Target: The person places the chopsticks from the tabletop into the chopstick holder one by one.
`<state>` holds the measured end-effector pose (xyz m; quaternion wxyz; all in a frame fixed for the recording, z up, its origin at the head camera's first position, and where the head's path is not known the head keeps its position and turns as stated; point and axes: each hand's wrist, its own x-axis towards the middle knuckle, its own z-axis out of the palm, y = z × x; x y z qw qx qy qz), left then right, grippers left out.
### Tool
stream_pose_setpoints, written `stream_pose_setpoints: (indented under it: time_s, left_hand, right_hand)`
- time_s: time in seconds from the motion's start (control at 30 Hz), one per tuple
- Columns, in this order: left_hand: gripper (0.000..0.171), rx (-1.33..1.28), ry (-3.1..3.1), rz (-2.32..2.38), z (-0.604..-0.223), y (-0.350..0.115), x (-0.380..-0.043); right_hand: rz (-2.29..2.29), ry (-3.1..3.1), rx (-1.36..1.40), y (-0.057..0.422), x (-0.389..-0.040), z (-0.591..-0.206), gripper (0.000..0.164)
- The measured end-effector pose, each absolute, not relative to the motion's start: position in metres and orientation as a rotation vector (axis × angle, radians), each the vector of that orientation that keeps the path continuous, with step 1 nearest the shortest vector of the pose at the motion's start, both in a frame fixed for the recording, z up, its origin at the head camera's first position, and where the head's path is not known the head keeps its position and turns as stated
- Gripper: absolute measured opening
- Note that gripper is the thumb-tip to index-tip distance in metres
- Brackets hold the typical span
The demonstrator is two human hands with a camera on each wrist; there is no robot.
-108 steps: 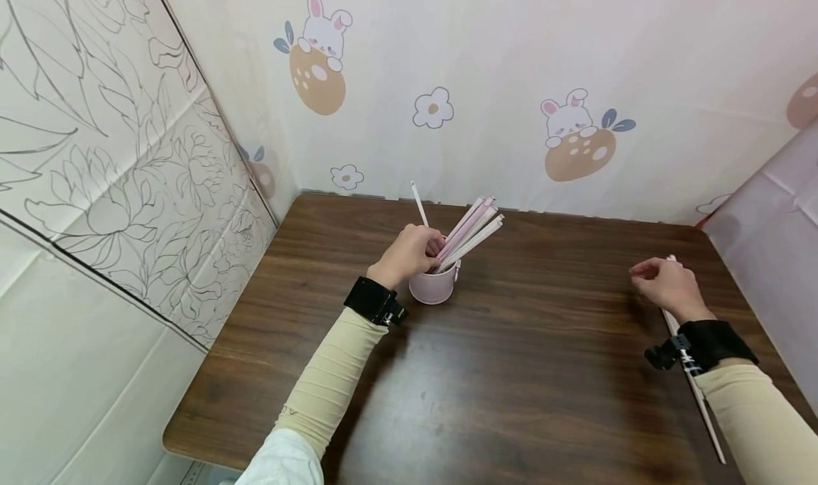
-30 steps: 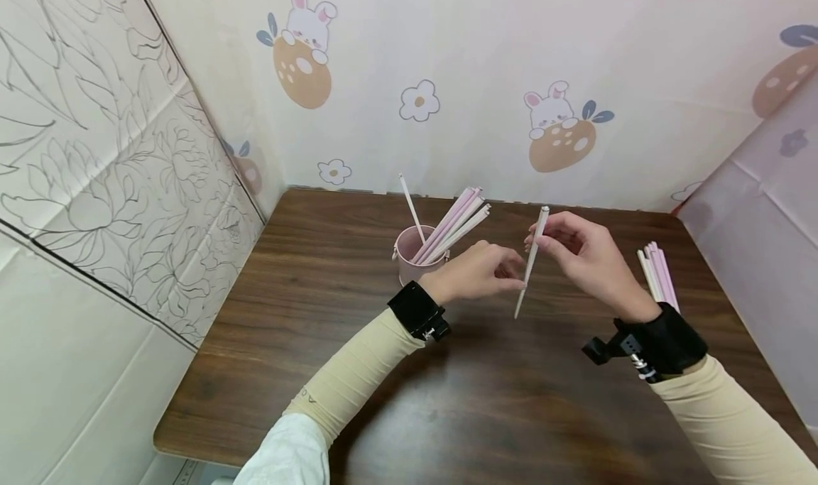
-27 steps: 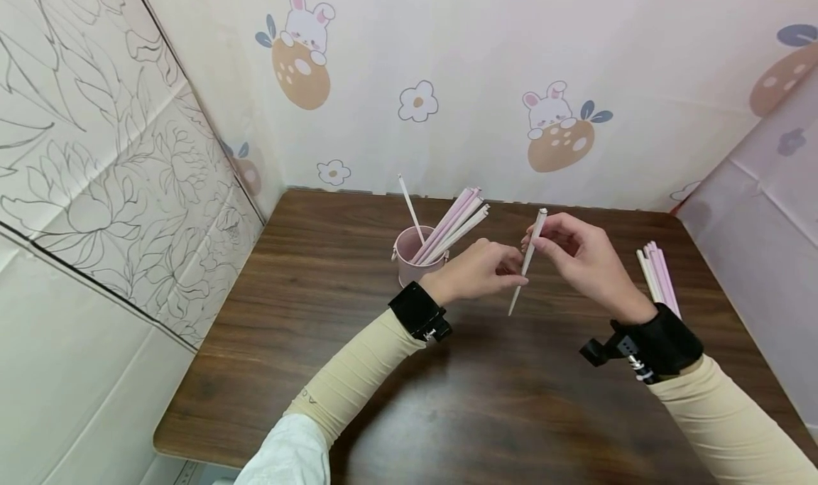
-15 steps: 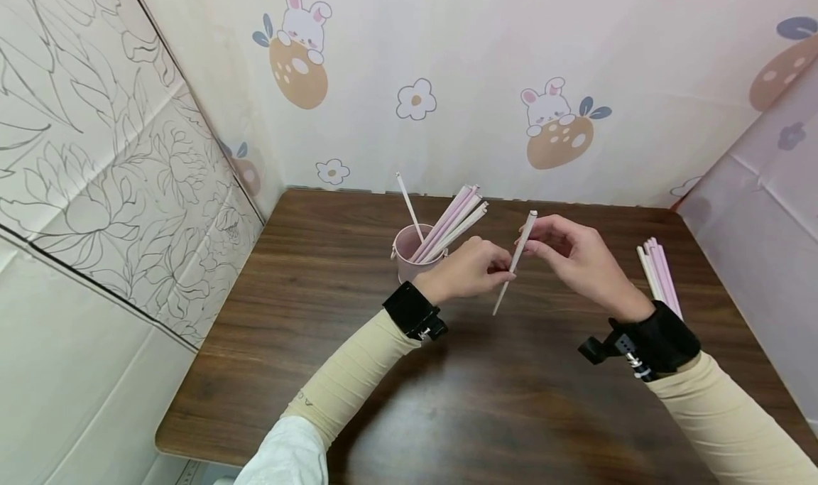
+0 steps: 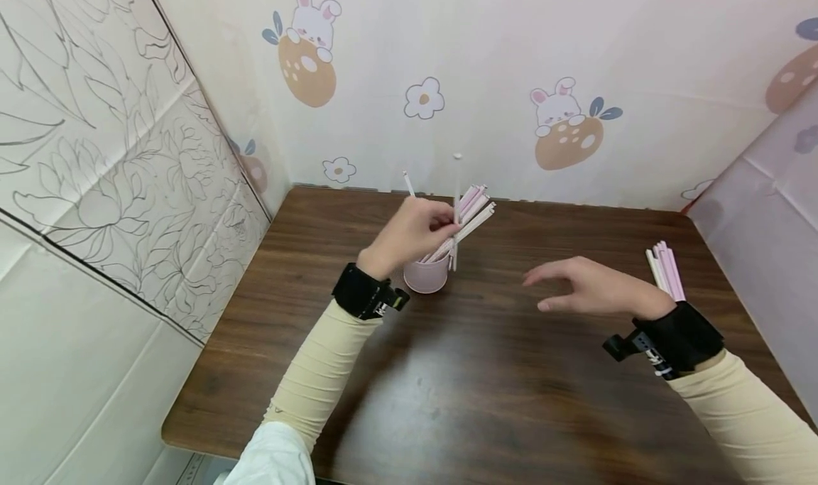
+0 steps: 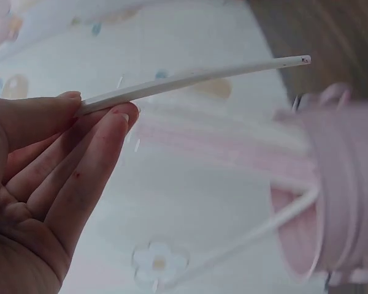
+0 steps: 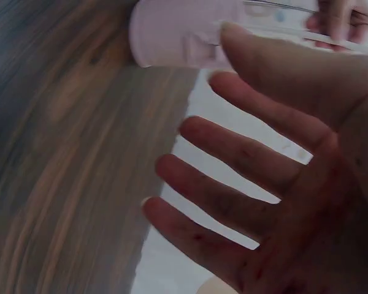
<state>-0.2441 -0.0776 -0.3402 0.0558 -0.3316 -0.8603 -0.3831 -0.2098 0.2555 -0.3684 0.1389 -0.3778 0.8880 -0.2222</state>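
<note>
Left hand, head view: The left hand (image 5: 412, 233) is over the far part of the desk (image 5: 511, 400), left of the middle, and it pinches one white stick (image 5: 456, 180) between the thumb and the fingers.
Held stick, head view: It is almost upright, and its lower end is just beside the right side of the pink bucket (image 5: 425, 278); if the two touch, I cannot tell.
Pink bucket, head view: It stands upright on the desk and contains white and pink sticks (image 5: 478, 216), which lean to the right; one leaning stick (image 5: 409, 183) shows its tip at the left, beyond the left hand.
Right hand, head view: The right hand (image 5: 584, 286) is to the right of the bucket and well apart from it; the thumb and the fingers are spread, and they hold nothing.
Stick bundle, head view: More white and pink sticks (image 5: 666, 268) lie on the desk near its right edge, partly hidden by the black wrist band (image 5: 680, 336).
Left hand, left wrist view: The thumb and the fingertips grip the held stick close to one end, while the other end points free, outside the bucket.
Right hand, right wrist view: All the fingers are separated and loosely extended; the bucket is seen past the thumb.
</note>
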Motion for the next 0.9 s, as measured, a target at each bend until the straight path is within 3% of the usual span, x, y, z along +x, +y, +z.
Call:
stream_pose_setpoints:
  time_s: [0.37,0.7,0.9]
  left_hand:
    - [0.01,-0.728,-2.541,-1.225,-0.335,-0.122,-0.26]
    - [0.012,-0.728,-2.8,-0.808,-0.385,-0.1,-0.274]
    - [0.036,-0.792,-2.858,-0.677,-0.399,-0.088,-0.275]
  right_hand:
    - [-0.351,2.548,-0.818,0.311,-0.236,-0.389,0.036]
    - [-0.129,2.734,-0.366,0.378,-0.261,-0.405,0.04]
    - [-0.166,2.71,-0.108,0.403,-0.263,-0.409,0.041]
